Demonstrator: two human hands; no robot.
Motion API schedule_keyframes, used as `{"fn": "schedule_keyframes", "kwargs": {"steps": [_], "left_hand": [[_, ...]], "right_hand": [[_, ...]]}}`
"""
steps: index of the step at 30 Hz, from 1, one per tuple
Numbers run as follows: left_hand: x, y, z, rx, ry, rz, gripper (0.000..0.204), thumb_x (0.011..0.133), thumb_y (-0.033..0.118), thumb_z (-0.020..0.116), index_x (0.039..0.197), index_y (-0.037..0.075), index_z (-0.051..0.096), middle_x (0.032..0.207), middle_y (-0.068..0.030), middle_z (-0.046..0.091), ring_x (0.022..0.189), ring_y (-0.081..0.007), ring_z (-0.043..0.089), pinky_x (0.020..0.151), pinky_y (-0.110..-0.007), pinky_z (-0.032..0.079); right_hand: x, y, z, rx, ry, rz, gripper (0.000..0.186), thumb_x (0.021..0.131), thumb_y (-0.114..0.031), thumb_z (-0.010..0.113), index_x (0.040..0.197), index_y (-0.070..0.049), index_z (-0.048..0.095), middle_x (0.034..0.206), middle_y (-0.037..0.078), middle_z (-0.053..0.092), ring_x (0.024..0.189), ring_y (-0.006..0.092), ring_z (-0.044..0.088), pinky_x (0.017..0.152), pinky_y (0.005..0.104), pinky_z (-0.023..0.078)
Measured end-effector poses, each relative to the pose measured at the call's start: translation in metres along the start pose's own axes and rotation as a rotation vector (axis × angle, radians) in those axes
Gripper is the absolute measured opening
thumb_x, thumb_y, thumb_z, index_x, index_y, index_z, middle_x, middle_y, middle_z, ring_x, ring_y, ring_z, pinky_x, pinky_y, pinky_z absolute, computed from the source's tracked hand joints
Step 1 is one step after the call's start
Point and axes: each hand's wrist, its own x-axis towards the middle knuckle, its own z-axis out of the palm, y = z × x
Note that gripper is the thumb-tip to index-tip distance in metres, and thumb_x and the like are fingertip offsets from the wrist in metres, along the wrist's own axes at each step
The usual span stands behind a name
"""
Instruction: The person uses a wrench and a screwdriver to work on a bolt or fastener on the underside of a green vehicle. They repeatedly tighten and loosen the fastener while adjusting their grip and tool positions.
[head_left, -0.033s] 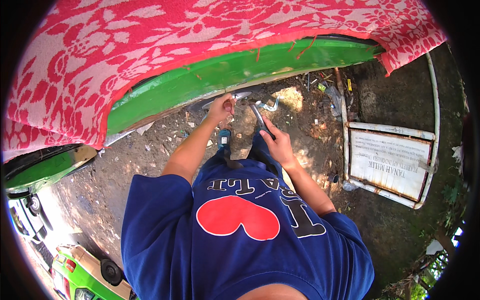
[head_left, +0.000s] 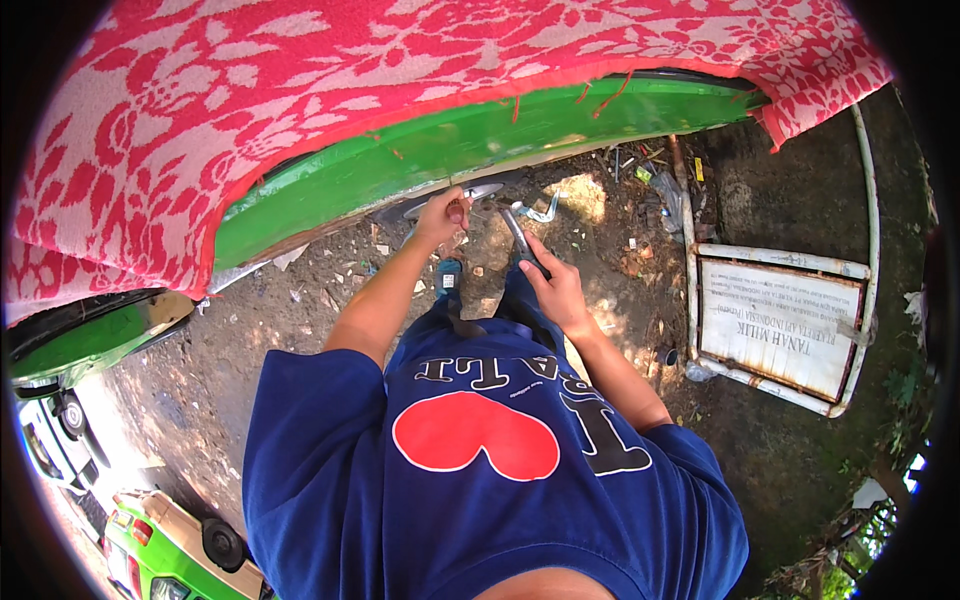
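My left hand (head_left: pixel 440 217) is closed around a tool with a rounded, reddish-brown handle end (head_left: pixel 457 212). Its thin shaft seems to point at the lower edge of a green vehicle body panel (head_left: pixel 400 183). In my right hand (head_left: pixel 560 290) is a hammer-like tool (head_left: pixel 521 235) with a metal shank and a dark grip. Its far end lies close to my left hand, apart from it. Beneath the panel, beside my left hand, is a silvery, curved metal piece (head_left: pixel 483 191). My fingers hide most of the left tool.
A red and pink floral cloth (head_left: pixel 400 60) drapes over the green vehicle. Right of me stands a rusty white-framed sign (head_left: pixel 775 325). Litter and a plastic bag (head_left: pixel 668 200) lie on the dirt ground. Another green vehicle (head_left: pixel 165 545) is at lower left.
Both hands and their tools look the same. At the far left edge, a white vehicle has shifted very slightly.
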Motion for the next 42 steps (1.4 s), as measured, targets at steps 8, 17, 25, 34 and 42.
{"fn": "schedule_keyframes", "kwargs": {"steps": [8, 17, 25, 34, 42], "left_hand": [[0.019, 0.012, -0.003, -0.150, 0.071, -0.092, 0.023, 0.098, 0.018, 0.064, 0.081, 0.007, 0.052, 0.058, -0.0021, 0.059, 0.049, -0.0115, 0.059, 0.047, -0.027, 0.045], [-0.001, -0.043, -0.011, 0.195, 0.114, -0.230, 0.018, 0.089, 0.023, 0.067, 0.085, 0.010, 0.056, 0.064, -0.0126, 0.064, 0.055, -0.0287, 0.064, 0.057, -0.038, 0.049], [-0.012, -0.041, -0.015, 0.063, 0.090, 0.136, 0.024, 0.091, 0.017, 0.070, 0.082, 0.008, 0.049, 0.066, -0.0135, 0.058, 0.058, -0.0321, 0.059, 0.054, -0.040, 0.046], [-0.012, -0.003, -0.017, 0.005, 0.049, -0.027, 0.026, 0.098, 0.015, 0.063, 0.078, 0.005, 0.050, 0.056, -0.0022, 0.054, 0.053, -0.0116, 0.058, 0.052, -0.029, 0.048], [0.000, -0.008, -0.015, -0.035, 0.061, 0.021, 0.028, 0.099, 0.019, 0.062, 0.077, 0.007, 0.049, 0.053, -0.0030, 0.058, 0.050, -0.0125, 0.060, 0.050, -0.029, 0.046]], "right_hand": [[0.014, 0.001, 0.010, -0.027, 0.094, -0.282, 0.046, 0.093, -0.015, 0.068, 0.138, -0.013, 0.059, 0.101, 0.024, 0.069, 0.084, 0.0352, 0.071, 0.074, 0.0370, 0.053], [0.035, 0.009, 0.007, -0.223, -0.057, -0.080, 0.046, 0.094, -0.012, 0.066, 0.139, -0.011, 0.057, 0.103, 0.025, 0.069, 0.090, 0.0363, 0.070, 0.078, 0.0375, 0.054], [0.023, -0.002, 0.001, -0.035, -0.017, 0.015, 0.045, 0.094, -0.007, 0.066, 0.138, -0.004, 0.056, 0.131, 0.021, 0.063, 0.121, 0.0208, 0.061, 0.096, 0.0293, 0.048], [0.017, -0.003, 0.006, -0.015, -0.005, -0.038, 0.045, 0.094, -0.009, 0.067, 0.137, -0.006, 0.057, 0.126, 0.022, 0.064, 0.119, 0.0278, 0.062, 0.094, 0.0317, 0.050], [0.014, -0.003, 0.008, -0.029, 0.028, -0.060, 0.043, 0.094, -0.015, 0.067, 0.136, -0.008, 0.059, 0.119, 0.024, 0.066, 0.110, 0.0376, 0.064, 0.086, 0.0358, 0.053]]}}
